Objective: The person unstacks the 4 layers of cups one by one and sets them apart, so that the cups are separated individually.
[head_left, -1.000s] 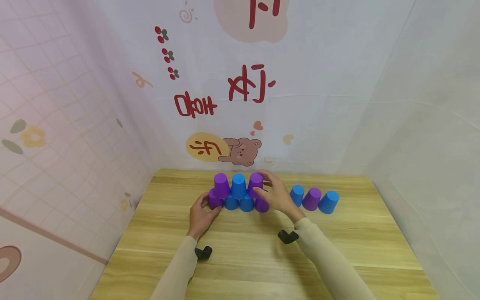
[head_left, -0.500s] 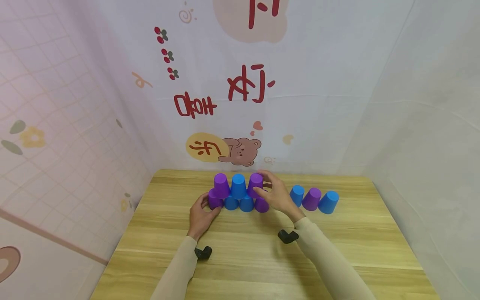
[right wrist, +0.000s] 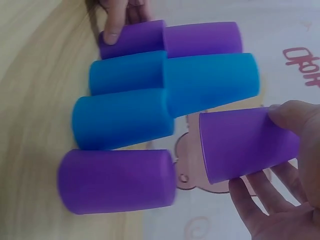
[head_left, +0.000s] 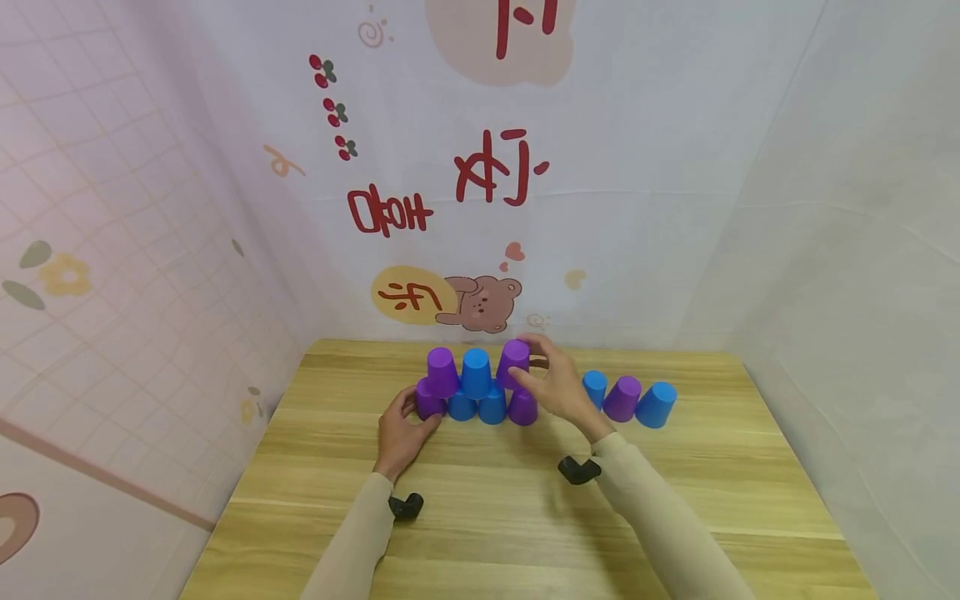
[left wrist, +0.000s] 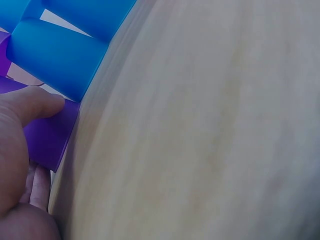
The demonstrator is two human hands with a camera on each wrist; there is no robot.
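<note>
In the head view, my left hand (head_left: 402,435) holds the purple cup (head_left: 431,402) at the left end of a bottom row, thumb in front and fingers behind. Between thumb and fingers, my right hand (head_left: 558,385) grips another upside-down purple cup (head_left: 514,365). The right wrist view shows a gap between that held cup (right wrist: 245,145) and the purple cup (right wrist: 117,181) at the bottom row's right end. Two blue cups, one of them this blue cup (head_left: 492,403), fill the row's middle. On top stand an upper purple cup (head_left: 442,372) and an upper blue cup (head_left: 476,374).
Right of the stack, a blue cup (head_left: 595,388), a purple cup (head_left: 622,399) and another blue cup (head_left: 657,405) stand upside down in a line. The wooden table (head_left: 480,517) ends at a printed cloth backdrop (head_left: 630,183) behind the cups.
The purple cup in my right hand has risen off the bottom row and shifted slightly right, away from the upper blue cup. My left hand has stayed in place.
</note>
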